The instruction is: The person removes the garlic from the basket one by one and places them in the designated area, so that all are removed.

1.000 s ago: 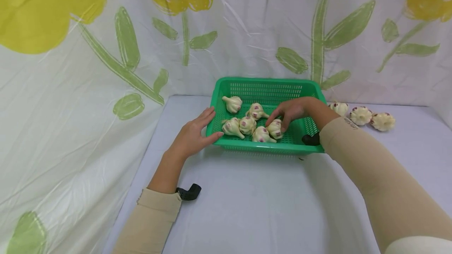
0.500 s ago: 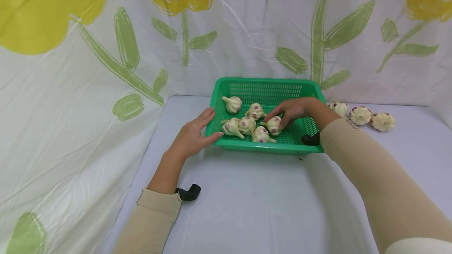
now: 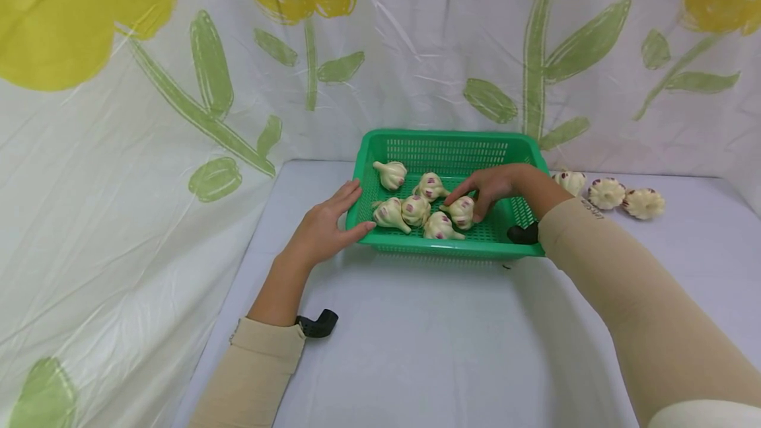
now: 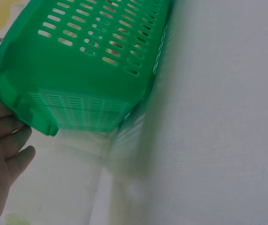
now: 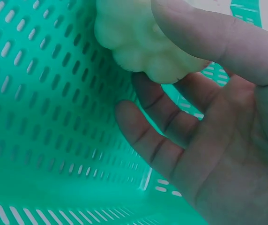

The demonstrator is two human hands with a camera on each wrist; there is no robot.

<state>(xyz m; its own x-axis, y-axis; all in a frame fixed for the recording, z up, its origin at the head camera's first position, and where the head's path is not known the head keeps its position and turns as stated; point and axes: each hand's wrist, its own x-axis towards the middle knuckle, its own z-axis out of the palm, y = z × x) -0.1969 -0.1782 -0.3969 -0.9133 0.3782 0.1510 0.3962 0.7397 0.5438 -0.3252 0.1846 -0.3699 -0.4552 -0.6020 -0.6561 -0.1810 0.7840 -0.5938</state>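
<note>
In the head view, a green plastic basket [image 3: 458, 250] holds several garlic bulbs with purple marks. My right hand [image 3: 492, 187] reaches inside and grips one garlic bulb [image 3: 461, 213] between thumb and fingers, low over the basket floor. Its stem points left, beside another bulb [image 3: 440, 226] in front. The right wrist view shows the thumb over the held bulb's rounded base [image 5: 148, 42], with fingers behind it. My left hand [image 3: 321, 230] rests against the basket's left rim, thumb at the front corner. Seen from the left wrist, its fingers [image 4: 19, 161] lie extended along the basket's outer edge.
Three more garlic bulbs [image 3: 606, 194] lie in a row on the white table [image 3: 428, 342], right of the basket and partly behind the right forearm. A flower-printed white curtain [image 3: 416, 84] hangs behind and along the left side.
The gripped garlic bulb has shifted slightly left and turned, so its stem now shows pointing left. The left hand and basket have stayed in place.
</note>
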